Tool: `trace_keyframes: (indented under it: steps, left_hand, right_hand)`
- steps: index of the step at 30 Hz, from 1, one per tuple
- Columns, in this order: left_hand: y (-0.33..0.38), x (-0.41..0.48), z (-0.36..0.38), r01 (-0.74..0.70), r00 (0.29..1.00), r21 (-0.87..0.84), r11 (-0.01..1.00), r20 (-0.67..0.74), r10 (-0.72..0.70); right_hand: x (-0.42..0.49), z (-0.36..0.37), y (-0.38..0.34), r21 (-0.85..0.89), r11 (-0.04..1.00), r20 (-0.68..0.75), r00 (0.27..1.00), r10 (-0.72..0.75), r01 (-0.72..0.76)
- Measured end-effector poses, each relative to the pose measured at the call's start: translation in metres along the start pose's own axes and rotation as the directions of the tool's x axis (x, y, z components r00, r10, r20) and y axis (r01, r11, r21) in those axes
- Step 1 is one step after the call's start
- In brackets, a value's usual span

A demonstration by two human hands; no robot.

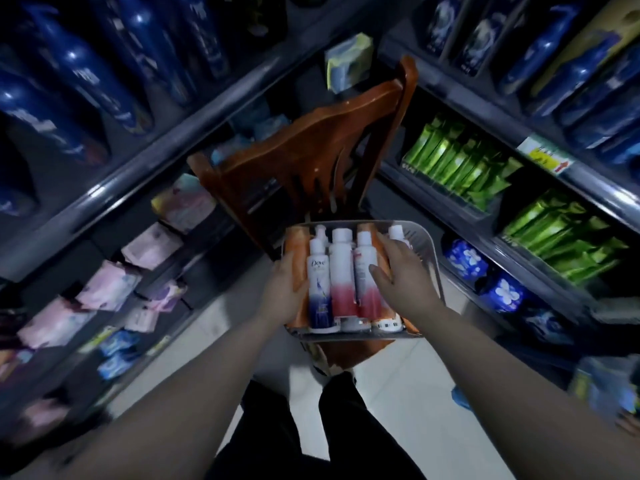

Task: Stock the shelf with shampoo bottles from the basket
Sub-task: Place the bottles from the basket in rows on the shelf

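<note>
The pick is starting: the bottles [341,268] lie in the basket [426,244] on the chair [311,140], the right hand [398,271] lies flat on them, the left hand's [282,287] grip is hidden, and next I think one bottle needs a firm grab.

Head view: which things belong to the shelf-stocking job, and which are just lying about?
Job: basket, Dove bottle, white-and-pink bottles, orange bottles, left hand, right hand.
Lying about: wooden chair, green packets, dark blue bottles, pink packs, flowered blue packs.

Head-worn view, down onto basket [426,249]
</note>
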State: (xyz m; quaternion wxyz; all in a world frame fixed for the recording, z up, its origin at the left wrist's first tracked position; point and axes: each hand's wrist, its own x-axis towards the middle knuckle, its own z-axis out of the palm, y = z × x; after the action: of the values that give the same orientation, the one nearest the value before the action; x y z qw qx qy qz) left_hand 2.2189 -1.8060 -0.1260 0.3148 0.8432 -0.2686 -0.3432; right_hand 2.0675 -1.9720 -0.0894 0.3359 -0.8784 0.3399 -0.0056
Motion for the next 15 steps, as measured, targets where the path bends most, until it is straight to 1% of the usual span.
trace_keyframes:
  steps: [2, 5, 7, 11, 15]
  left_hand:
    - [-0.012, 0.002, 0.021, 0.078, 0.997, 0.014, 0.997, 0.001, -0.078]
    - [-0.024, 0.009, 0.043, 0.105, 0.994, 0.015, 0.994, -0.009, -0.105]
    - [-0.026, 0.016, 0.050, 0.107, 0.994, 0.022, 0.994, -0.041, -0.106]
    - [-0.021, 0.030, 0.062, 0.206, 0.971, 0.061, 0.977, -0.134, -0.197]
    - [-0.016, 0.041, 0.064, 0.296, 0.949, 0.078, 0.952, -0.139, -0.284]
  right_hand:
    - [0.001, 0.014, 0.011, -0.002, 1.000, 0.058, 0.998, 0.025, -0.025]
    - [0.004, 0.033, 0.020, -0.013, 0.999, 0.121, 0.992, 0.036, -0.035]
    - [0.008, 0.042, 0.022, -0.021, 0.999, 0.140, 0.990, 0.030, -0.028]
    - [0.016, 0.056, 0.023, -0.031, 1.000, 0.112, 0.994, 0.000, 0.003]
    - [0.026, 0.062, 0.025, -0.080, 0.996, 0.091, 0.996, -0.025, 0.032]
